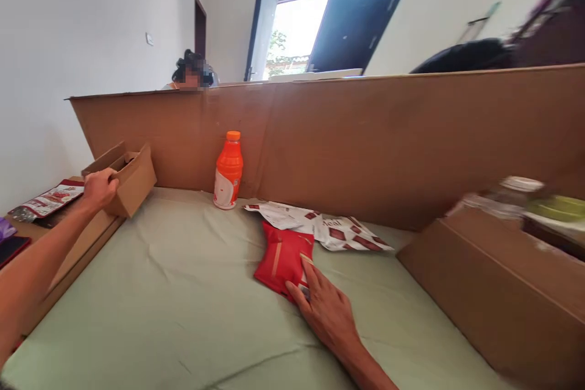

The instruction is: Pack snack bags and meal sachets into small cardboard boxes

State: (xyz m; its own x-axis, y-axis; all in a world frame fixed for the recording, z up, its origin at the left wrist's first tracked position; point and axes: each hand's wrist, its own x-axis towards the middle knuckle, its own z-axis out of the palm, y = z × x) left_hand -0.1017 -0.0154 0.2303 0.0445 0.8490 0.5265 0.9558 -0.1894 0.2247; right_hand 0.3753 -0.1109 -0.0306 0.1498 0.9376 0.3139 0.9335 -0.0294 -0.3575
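Right grip (326,311) nearest: fingers apart, flat on near corner of red pouch (281,259), pinning it mid green-covered counter (183,304), likely against sliding. Left grip (99,189) clamped on rim of small cardboard box (134,183) at left edge, box tilted. Orange bottle (228,170) upright behind.

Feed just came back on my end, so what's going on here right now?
The person's left hand grips a small cardboard box at the left edge. The right hand lies open, touching a red packet flat on the green cloth. A white printed bag lies behind it, and an orange bottle stands by the cardboard wall.
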